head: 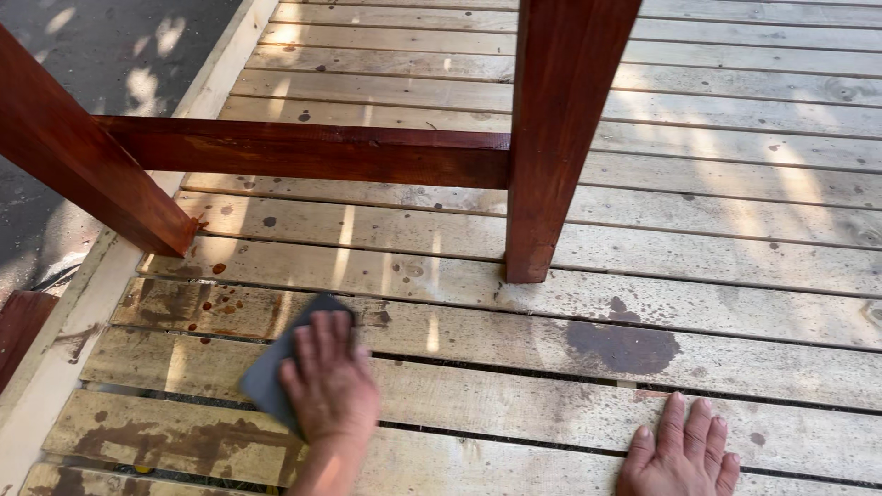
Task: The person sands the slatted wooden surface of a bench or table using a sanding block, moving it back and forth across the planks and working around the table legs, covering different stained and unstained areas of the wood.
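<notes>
My right hand lies flat, open, bracing on the deck boards, left hand pressing a grey sanding pad onto the stained plank, mid-scrub I'd say; next pass needs firm strokes toward the red-brown post.

outdoor wooden deck beside paved ground: weathered, stain-spotted deck boards fill the view, a red-stained post and rail stand at 12 o'clock, grey pavement at 10 o'clock.
</notes>
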Tool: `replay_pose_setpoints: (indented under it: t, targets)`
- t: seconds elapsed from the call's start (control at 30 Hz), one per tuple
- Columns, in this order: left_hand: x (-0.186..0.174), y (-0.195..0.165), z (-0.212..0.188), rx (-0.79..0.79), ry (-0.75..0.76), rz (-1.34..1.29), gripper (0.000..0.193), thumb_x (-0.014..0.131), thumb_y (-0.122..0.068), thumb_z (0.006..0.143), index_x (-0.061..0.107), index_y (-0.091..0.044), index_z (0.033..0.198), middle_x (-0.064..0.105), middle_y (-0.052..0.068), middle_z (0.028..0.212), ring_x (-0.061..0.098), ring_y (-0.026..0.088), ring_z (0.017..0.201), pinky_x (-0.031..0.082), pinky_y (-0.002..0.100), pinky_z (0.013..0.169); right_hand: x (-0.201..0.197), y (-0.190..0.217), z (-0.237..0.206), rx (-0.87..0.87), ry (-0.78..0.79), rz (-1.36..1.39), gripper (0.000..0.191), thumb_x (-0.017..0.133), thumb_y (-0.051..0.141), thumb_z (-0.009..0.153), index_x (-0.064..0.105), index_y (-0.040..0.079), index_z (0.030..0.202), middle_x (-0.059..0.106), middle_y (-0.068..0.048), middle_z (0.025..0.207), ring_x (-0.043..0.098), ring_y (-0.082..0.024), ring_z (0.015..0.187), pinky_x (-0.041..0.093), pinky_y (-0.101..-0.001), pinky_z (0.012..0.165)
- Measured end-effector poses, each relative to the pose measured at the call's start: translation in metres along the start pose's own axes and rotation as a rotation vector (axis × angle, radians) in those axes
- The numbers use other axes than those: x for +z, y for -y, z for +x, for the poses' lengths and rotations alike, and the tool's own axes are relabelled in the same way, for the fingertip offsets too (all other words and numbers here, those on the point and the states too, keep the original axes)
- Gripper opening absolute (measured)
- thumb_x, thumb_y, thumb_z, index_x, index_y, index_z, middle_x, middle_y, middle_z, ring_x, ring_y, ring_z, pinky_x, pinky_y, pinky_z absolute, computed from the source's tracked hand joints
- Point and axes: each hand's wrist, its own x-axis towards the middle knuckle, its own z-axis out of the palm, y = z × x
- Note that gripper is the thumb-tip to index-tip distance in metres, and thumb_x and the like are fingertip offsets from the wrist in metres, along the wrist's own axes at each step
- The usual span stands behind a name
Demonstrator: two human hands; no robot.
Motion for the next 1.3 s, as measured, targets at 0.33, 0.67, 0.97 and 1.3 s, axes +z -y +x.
replay_pose_setpoints:
  t: [0.33,0.67,0.97,1.3]
  targets:
    - [0.007,-0.198,-0.096,0.715,0.429,-0.307,0.065,0.044,-0.037,0.101,0.021,-0.023,0.16,0.011,0.004,0.171,0.003,0.028,0.158,0.0,0.052,0.125,-0.004,0.019,-0.008,0.053,0.023,0.029,0.069,0.041,0.046,0.096,0.041,0.018,0.159,0.034,-0.017,0.168,0.029,-0.038,0.157,0.012,-0.0575,0.13]
    - [-0.026,-0.091,-0.023,-0.072,0.329,-0.011,0.061,0.034,-0.032,0.106,0.014,-0.018,0.162,0.008,0.007,0.172,0.004,0.025,0.158,0.009,0.051,0.125,-0.009,0.035,-0.012,0.035,0.03,0.075,0.071,0.036,0.046,0.097,0.031,0.016,0.161,0.026,-0.02,0.168,0.021,-0.039,0.156,0.007,-0.0594,0.126]
    - [0.007,-0.178,-0.081,0.682,0.308,-0.371,0.066,0.043,-0.01,0.097,0.028,-0.022,0.16,0.018,0.001,0.173,0.009,0.019,0.157,0.003,0.047,0.126,-0.023,0.043,-0.013,0.055,0.061,0.095,0.071,0.037,0.045,0.096,0.032,0.015,0.16,0.025,-0.019,0.169,0.019,-0.037,0.157,0.006,-0.0586,0.126]
    - [-0.014,-0.182,-0.08,0.379,-0.018,-0.22,0.069,0.044,0.0,0.09,0.033,-0.01,0.158,0.022,0.009,0.169,0.014,0.025,0.157,0.007,0.048,0.126,-0.035,0.057,-0.016,0.053,0.007,0.127,0.072,0.038,0.046,0.096,0.033,0.014,0.161,0.026,-0.019,0.169,0.022,-0.038,0.157,0.008,-0.0603,0.126]
